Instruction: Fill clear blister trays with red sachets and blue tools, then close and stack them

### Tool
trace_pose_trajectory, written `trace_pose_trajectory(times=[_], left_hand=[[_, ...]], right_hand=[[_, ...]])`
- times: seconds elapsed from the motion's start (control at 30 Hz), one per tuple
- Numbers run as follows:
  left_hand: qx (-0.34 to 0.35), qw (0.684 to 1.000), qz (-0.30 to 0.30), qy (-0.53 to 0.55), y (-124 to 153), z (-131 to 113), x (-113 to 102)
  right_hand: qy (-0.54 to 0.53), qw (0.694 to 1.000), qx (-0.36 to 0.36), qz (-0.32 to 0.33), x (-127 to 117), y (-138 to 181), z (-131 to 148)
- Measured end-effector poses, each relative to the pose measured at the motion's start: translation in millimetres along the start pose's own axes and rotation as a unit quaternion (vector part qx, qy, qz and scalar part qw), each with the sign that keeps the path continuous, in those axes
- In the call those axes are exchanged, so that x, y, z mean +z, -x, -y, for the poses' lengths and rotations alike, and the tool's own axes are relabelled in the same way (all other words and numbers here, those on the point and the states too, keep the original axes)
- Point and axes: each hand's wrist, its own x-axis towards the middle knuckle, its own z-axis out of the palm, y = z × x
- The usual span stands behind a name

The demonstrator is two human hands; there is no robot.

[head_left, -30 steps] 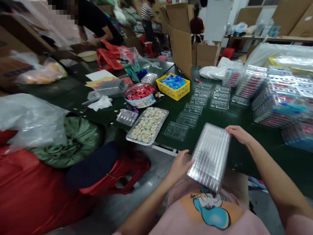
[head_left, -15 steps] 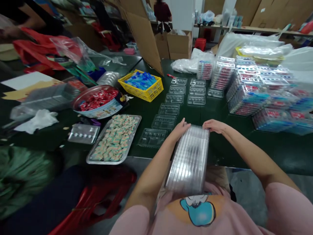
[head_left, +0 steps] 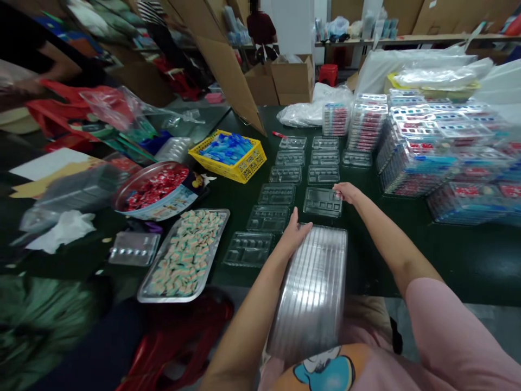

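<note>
My left hand (head_left: 296, 233) grips the upper left side of a long stack of nested clear plastic trays (head_left: 311, 288), which leans against my body at the table's front edge. Between the fingers of my right hand (head_left: 347, 193) is the right edge of a single clear plastic tray (head_left: 323, 202), just beyond the stack. Two columns of similar clear trays lie on the dark green table; one tray (head_left: 268, 218) of the left column is close to my left hand. Another tray (head_left: 323, 174) lies just past the one in my right hand.
To the left are a metal tray of small packets (head_left: 185, 255), a round tin of red packets (head_left: 152, 190) and a yellow basket of blue items (head_left: 228, 155). Filled clear packs (head_left: 423, 157) stand piled at the right. A cardboard flap (head_left: 223, 65) rises behind; a co-worker (head_left: 261, 30) stands farther back.
My right hand has left the top of the stack and moved forward, carrying one clear tray to the right column. My left hand stays on the stack. The view has shifted slightly.
</note>
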Motion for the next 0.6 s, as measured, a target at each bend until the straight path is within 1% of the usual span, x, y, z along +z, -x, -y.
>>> trace_pose_trajectory(times=[0.07,0.13,0.17,0.2,0.23,0.3,0.33,0.37,0.4,0.47,0.5,0.53,0.6], left_hand=[[-0.015,1.000,-0.006,-0.009,-0.4,0.4,-0.7],[-0.013,1.000,-0.024,-0.014,-0.3,0.1,-2.0],[-0.006,0.999,-0.032,-0.016,0.1,-0.2,-3.0],[-0.001,0.999,-0.035,-0.017,0.7,-0.4,-4.2],[0.003,0.999,-0.030,-0.017,1.4,-0.5,-5.4],[-0.001,1.000,-0.007,0.000,2.7,0.5,-7.6],[-0.008,1.000,0.006,0.017,3.1,1.5,-8.3],[-0.016,0.999,0.014,0.038,3.3,2.9,-8.7],[-0.023,0.998,0.017,0.058,3.4,4.2,-8.7],[-0.028,0.996,0.006,0.081,3.8,6.2,-8.1],[-0.025,0.996,-0.003,0.082,4.4,6.4,-7.7],[-0.018,0.997,-0.011,0.078,5.2,6.0,-7.2],[-0.002,0.998,-0.021,0.063,7.5,3.9,-6.7]], right_hand=[[0.030,0.998,-0.015,-0.044,-2.4,-10.5,-1.9],[0.056,0.993,-0.048,-0.089,-3.2,-9.7,-8.1],[0.082,0.987,-0.086,-0.110,-2.7,-5.1,-13.0],[0.121,0.975,-0.138,-0.123,-1.5,1.6,-19.2],[0.171,0.956,-0.200,-0.125,0.3,9.8,-26.2],[0.291,0.900,-0.309,-0.101,5.4,26.9,-41.1],[0.345,0.872,-0.337,-0.080,8.5,34.2,-47.9],[0.384,0.854,-0.345,-0.064,11.7,40.0,-53.8],[0.411,0.842,-0.344,-0.056,14.8,44.0,-58.3],[0.432,0.826,-0.358,-0.050,20.5,47.1,-63.7],[0.431,0.816,-0.383,-0.041,23.0,47.0,-64.8],[0.426,0.803,-0.416,-0.021,25.1,46.4,-65.3],[0.416,0.765,-0.488,0.054,28.0,45.4,-65.7]])
